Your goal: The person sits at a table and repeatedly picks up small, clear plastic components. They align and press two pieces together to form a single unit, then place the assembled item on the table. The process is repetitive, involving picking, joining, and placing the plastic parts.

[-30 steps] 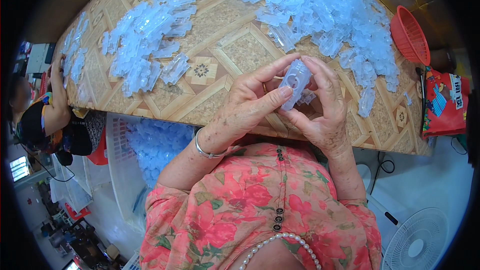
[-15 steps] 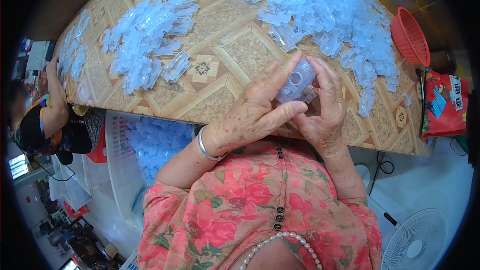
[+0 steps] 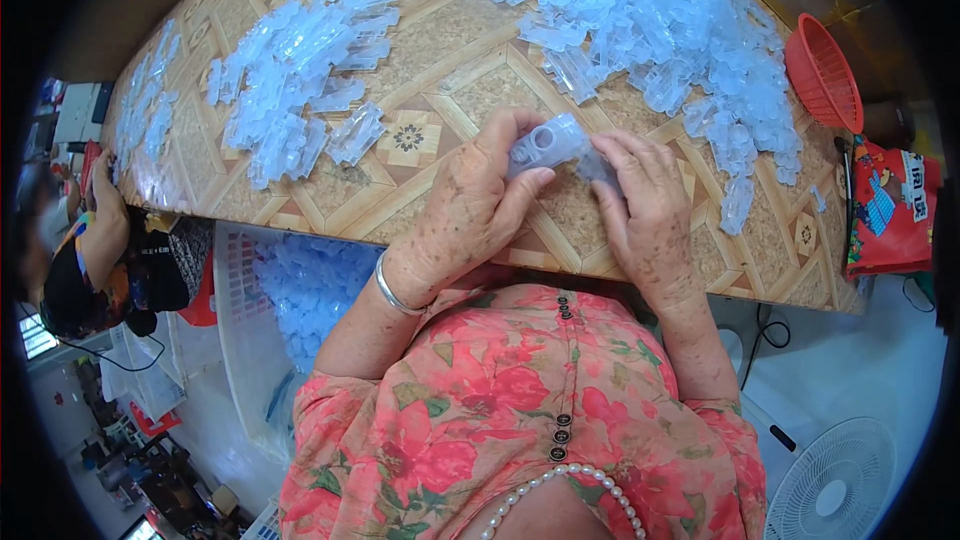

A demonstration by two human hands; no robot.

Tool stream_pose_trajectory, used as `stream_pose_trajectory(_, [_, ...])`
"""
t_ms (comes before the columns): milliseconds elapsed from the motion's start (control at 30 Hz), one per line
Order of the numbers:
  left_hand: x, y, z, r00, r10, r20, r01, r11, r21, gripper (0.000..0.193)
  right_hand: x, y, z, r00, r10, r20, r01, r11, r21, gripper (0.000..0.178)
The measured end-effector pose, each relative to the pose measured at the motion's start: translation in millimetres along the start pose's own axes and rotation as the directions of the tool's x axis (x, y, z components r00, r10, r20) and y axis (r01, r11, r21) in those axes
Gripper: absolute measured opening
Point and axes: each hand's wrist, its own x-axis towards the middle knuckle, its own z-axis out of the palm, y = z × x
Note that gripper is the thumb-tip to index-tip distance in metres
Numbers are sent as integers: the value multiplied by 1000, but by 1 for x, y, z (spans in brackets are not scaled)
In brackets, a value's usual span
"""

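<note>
Plastic piece [image 3: 553, 143], mid-frame, pinched in left hand [image 3: 470, 195], second piece [image 3: 597, 169] in right hand's [image 3: 648, 208] grasp; likely light, stiff, slick, best held by edges.

Red basket [image 3: 828, 78] — white fan [image 3: 834, 492]

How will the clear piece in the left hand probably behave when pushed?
Probably stiff: the piece looks straight-edged, with no visible sag. Likely light for its size, given the round opening in its face. Its shiny surface might make it slippery.
</note>
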Motion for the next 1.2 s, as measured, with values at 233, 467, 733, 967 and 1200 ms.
stream_pose_trajectory(233, [5,-11,7,983,171,66,-174,984,37,38,17,-6,-21,999,40,-29,-36,993,114,48])
stream_pose_trajectory(467, [13,-13,9,967,246,63,-252,960,125,36,11,3,-5,996,-75,49,70,993,93,40])
stream_pose_trajectory(733, [14,0,16,963,265,38,-265,920,290,36,10,4,4,995,-94,-16,94,995,31,38])
stream_pose_trajectory(967, [7,-2,19,969,243,38,-243,923,298,40,3,31,-49,979,18,-205,-21,1000,-13,25])
stream_pose_trajectory(1200, [-1,-7,24,991,132,27,-135,974,183,49,-53,147,-104,869,338,-361,-471,786,-400,19])
